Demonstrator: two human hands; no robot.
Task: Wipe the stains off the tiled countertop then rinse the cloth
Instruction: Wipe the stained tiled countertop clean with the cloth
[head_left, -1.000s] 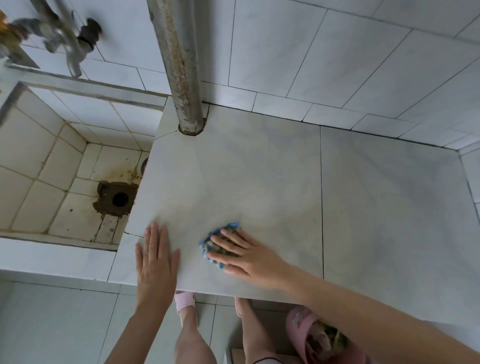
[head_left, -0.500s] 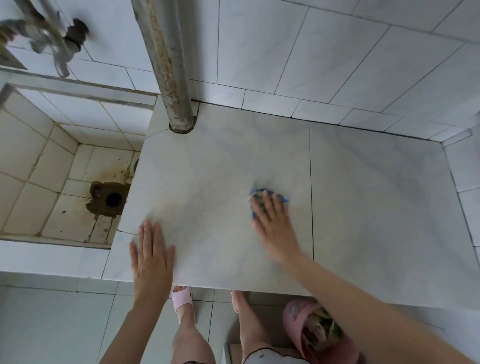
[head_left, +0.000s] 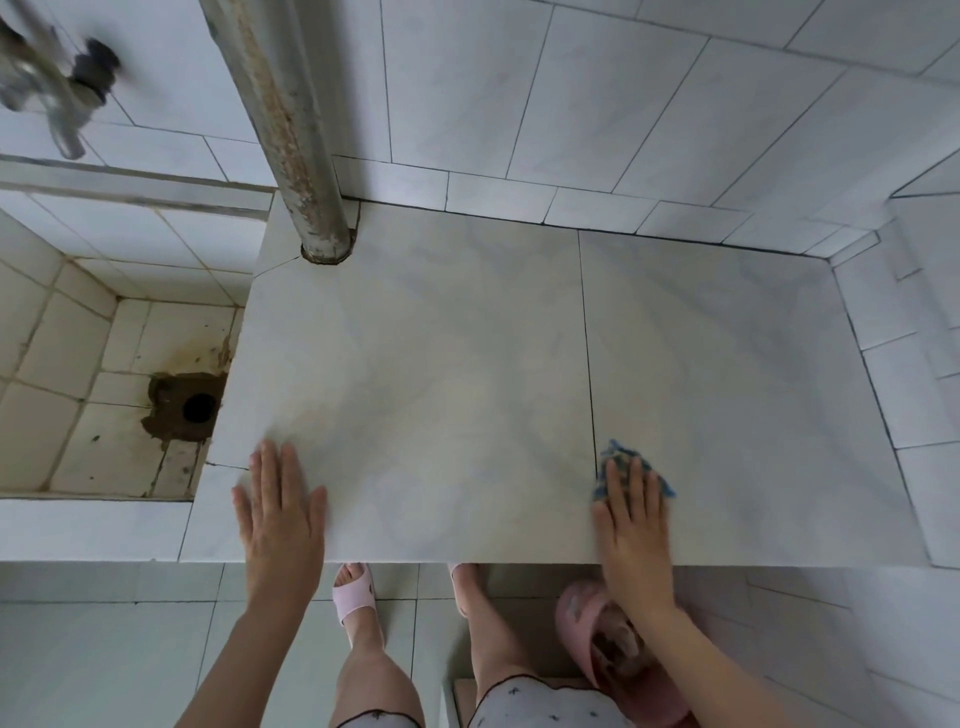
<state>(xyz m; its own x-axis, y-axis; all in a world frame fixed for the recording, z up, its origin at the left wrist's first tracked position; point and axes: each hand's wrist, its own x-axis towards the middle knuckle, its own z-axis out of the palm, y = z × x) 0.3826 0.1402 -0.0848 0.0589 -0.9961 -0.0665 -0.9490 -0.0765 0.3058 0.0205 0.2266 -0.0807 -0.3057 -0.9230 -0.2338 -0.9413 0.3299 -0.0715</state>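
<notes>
A rusty pipe (head_left: 304, 135) pierces the bench (head_left: 441, 353) beside the stained sink (head_left: 78, 322), its tap (head_left: 57, 93) blurred; the right hand (head_left: 636, 525) has straight fingers (head_left: 635, 480) covering most of the cloth (head_left: 613, 452), and the left hand (head_left: 278, 512) lies flat.

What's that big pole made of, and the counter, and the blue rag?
The pole looks like metal pipe, dull grey with brown rust patches. The counter seems glazed ceramic tile, marble-patterned, with dark grout lines and a soft sheen. The blue rag under the right hand looks like fuzzy cloth, perhaps microfibre; blur leaves that open.
</notes>
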